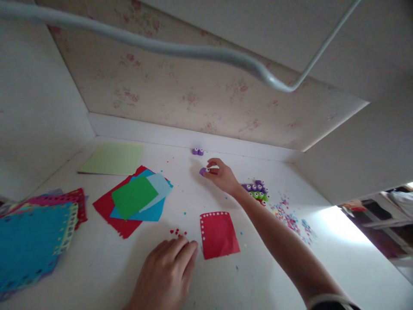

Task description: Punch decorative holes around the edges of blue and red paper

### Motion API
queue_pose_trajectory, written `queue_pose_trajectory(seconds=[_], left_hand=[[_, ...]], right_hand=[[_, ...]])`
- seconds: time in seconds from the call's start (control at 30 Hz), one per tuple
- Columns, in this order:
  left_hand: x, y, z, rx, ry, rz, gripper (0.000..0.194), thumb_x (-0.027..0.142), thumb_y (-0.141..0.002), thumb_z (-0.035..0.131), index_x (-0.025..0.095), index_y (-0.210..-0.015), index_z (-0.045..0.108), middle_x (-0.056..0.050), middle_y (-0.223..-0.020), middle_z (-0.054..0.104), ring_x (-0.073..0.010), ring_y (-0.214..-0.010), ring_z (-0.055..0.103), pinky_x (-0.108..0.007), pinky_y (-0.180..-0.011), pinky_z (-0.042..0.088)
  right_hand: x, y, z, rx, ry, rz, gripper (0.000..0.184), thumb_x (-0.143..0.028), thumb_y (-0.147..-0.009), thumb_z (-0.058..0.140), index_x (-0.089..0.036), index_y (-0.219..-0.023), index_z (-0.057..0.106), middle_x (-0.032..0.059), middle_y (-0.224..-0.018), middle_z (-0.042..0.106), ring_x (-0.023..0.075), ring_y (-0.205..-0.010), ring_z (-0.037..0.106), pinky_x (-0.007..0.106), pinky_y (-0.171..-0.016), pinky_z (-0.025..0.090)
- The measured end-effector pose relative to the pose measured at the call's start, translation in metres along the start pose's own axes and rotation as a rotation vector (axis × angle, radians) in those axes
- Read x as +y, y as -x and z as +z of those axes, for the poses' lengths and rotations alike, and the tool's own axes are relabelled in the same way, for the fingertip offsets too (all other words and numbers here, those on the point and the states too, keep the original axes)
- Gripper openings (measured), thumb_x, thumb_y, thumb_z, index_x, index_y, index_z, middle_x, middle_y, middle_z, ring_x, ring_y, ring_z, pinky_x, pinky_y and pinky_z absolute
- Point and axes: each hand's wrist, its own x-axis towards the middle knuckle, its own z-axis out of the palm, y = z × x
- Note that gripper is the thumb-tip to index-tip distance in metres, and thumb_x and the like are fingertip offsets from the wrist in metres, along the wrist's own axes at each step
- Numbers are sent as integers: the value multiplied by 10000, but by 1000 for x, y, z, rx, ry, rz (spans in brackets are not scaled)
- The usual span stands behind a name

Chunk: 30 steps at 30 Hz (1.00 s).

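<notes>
My right hand (pixel 222 174) reaches out over the white table, thumb and fingers around a small purple googly-eyed figure (pixel 202 171). Just behind it, two similar purple figures (pixel 198 151) stand side by side near the back wall. My left hand (pixel 169 267) rests low on the table with its fingers curled together; its fingertips are partly hidden. Several tiny red paper hearts (pixel 177 232) lie just beyond those fingers. To their right is a red paper sheet (pixel 220 236) with punched holes along its top and left edges.
Coloured papers (pixel 135 198) overlap at centre left, with a pale green sheet (pixel 111 158) behind. Blue punched sheets (pixel 32 241) are piled far left. Right of my forearm sit several googly-eyed figures (pixel 256 189) and scattered paper bits (pixel 290 219). A grey bar (pixel 193 51) crosses overhead.
</notes>
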Motion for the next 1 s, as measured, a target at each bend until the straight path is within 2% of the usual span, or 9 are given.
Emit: queue_pose_trajectory(seconds=[0.03, 0.13, 0.23, 0.37, 0.57, 0.7, 0.83, 0.9, 1.0], left_hand=[[-1, -1, -2, 9, 4, -47, 204, 153, -956, 457, 218, -1039, 631, -52, -891, 719, -227, -786, 712, -363, -716, 585], [-4, -4, -6, -9, 52, -179, 190, 209, -974, 488, 224, -1124, 603, -68, -996, 693, -229, -886, 699, -358, -775, 584], [-7, -6, -6, -58, 92, -243, 264, 241, -972, 509, 228, -1231, 559, -86, -1127, 655, -233, -985, 681, -357, -824, 587], [-8, -5, 2, -114, 76, -227, 368, 262, -955, 543, 227, -1321, 519, -96, -1245, 618, -244, -1081, 664, -368, -886, 590], [-6, -10, 15, -125, 10, -175, 345, 264, -961, 546, 195, -1300, 538, -113, -1229, 632, -260, -1102, 653, -406, -928, 575], [-3, -16, 17, -148, 71, -173, 242, 223, -971, 538, 201, -1206, 590, -82, -1127, 675, -228, -1000, 681, -383, -883, 587], [-5, -14, 15, -113, 194, -192, 222, 229, -974, 555, 210, -1189, 606, -69, -1108, 703, -202, -996, 691, -329, -873, 592], [-8, -11, 14, -105, 245, -232, 226, 239, -967, 577, 215, -1188, 615, -58, -1106, 718, -188, -981, 704, -303, -865, 599], [-11, -7, 15, -114, 282, -285, 240, 252, -953, 606, 224, -1191, 626, -44, -1097, 733, -176, -937, 722, -287, -857, 607]], right_hand=[[-5, 19, 1, -61, -68, -41, 440, -279, -868, 678, -233, -1256, 476, 30, -1091, 684, 145, -888, 725, 259, -799, 580], [-19, 76, 5, -282, -365, -230, 460, -245, -857, 688, -257, -1268, 482, 28, -1051, 696, 169, -928, 721, 312, -836, 583], [-30, 115, 9, -338, -260, -341, 444, -196, -866, 670, -277, -1277, 524, 26, -1065, 723, 188, -975, 708, 362, -909, 563], [-29, 137, 1, -287, -111, -390, 463, -227, -873, 678, -260, -1312, 536, 75, -1279, 659, 233, -1203, 613, 424, -1057, 486], [17, 160, -23, -109, 193, -185, 573, -393, -916, 628, -177, -1423, 472, 189, -1478, 478, 343, -1387, 429, 577, -1119, 398], [37, 173, -22, -83, 234, -187, 465, -386, -933, 606, -194, -1353, 558, 164, -1504, 463, 342, -1409, 403, 588, -1150, 356], [36, 177, -18, -23, -52, -83, 272, -348, -926, 612, -246, -1176, 639, 117, -1335, 620, 301, -1212, 610, 517, -1040, 510], [31, 178, -18, -8, -346, 104, 322, -407, -900, 645, -258, -1179, 585, 102, -1157, 706, 279, -964, 725, 483, -858, 616], [23, 179, -18, -33, -816, 375, 520, -494, -845, 701, -289, -1255, 455, 78, -1054, 745, 259, -735, 756, 440, -654, 654]])
